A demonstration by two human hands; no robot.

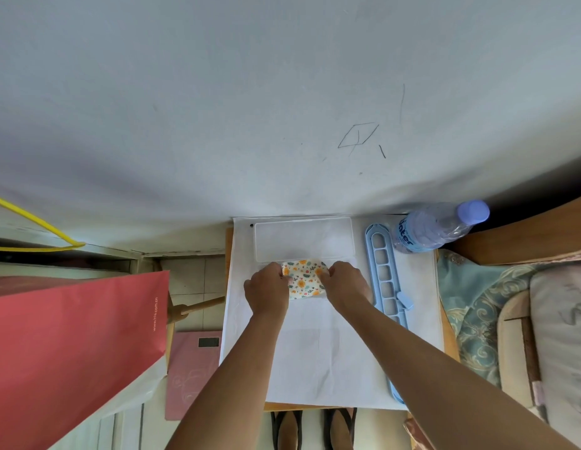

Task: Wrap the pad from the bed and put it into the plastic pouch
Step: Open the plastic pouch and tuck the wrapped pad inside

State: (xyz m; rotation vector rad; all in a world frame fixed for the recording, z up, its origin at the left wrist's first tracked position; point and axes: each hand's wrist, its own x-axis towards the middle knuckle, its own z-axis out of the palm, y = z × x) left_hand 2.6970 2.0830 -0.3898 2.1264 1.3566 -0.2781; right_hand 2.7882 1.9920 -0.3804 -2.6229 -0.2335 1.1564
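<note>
A small floral pad (304, 278), white with orange and yellow flowers, lies folded on the white sheet (328, 352) that covers the small table. My left hand (268, 289) grips its left edge and my right hand (346, 282) grips its right edge, with fingers curled over the fabric. Just beyond the pad lies the clear plastic pouch (303, 239), flat near the wall. The pad's far edge touches or slightly overlaps the pouch's near rim.
A pale blue plastic hanger rack (385, 287) lies along the sheet's right side. A water bottle (435, 227) stands at the back right. A red paper bag (71, 349) and a pink scale (191, 371) sit left. A bed with patterned bedding (477, 319) is on the right.
</note>
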